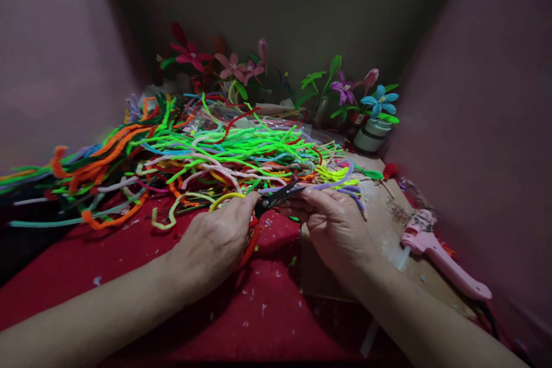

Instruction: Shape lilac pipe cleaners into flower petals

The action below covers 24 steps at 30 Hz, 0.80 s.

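Observation:
My left hand (215, 238) is closed around the red-handled scissors (276, 200), their dark blades pointing right. Thumb and fingers of my right hand (334, 221) are pinched together at the blade tips; what they hold is too small or hidden to make out. A purple pipe cleaner (345, 175) curves just behind the right fingers, and I cannot tell whether they grip it. Beyond both hands spreads a large heap of pipe cleaners (241, 146) in green, orange, pink and other colours.
A pink glue gun (444, 256) lies on a brown board (388, 241) at the right. Pipe-cleaner flowers stand at the back, including a blue flower (379, 102) in a pale jar (371, 137). Small clippings dot the red cloth (259, 310). Walls rise on both sides.

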Each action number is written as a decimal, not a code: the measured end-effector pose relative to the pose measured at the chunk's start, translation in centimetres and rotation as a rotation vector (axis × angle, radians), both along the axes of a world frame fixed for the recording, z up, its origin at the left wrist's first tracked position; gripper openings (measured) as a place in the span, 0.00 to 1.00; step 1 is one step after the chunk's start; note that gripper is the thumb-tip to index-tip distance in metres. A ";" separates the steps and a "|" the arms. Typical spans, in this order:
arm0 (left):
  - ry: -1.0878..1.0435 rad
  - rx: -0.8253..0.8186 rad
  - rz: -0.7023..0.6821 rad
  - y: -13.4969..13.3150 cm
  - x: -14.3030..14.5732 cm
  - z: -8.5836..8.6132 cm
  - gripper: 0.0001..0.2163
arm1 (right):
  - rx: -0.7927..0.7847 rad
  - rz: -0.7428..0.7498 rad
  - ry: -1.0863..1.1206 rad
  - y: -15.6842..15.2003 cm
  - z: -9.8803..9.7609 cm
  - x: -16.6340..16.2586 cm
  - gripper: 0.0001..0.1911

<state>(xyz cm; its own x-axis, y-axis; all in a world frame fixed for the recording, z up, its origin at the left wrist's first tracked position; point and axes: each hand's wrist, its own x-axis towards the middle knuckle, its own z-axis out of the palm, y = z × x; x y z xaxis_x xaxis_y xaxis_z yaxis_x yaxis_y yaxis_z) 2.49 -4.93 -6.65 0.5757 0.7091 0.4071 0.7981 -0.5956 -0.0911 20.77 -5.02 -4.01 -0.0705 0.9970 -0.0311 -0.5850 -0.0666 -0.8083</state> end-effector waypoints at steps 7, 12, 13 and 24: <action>0.060 0.003 0.035 0.0 -0.1 0.3 0.18 | 0.076 0.058 -0.011 -0.1 -0.2 0.1 0.07; 0.081 0.009 0.065 0.1 -0.1 0.1 0.17 | 0.068 0.056 -0.036 -0.1 -0.2 0.1 0.07; 0.085 0.026 0.064 0.1 -0.1 0.1 0.17 | 0.064 0.053 -0.045 -0.1 -0.2 0.1 0.07; 0.187 0.154 0.060 -0.1 0.1 0.5 0.15 | 0.022 0.029 -0.084 -0.2 -0.3 -0.2 0.05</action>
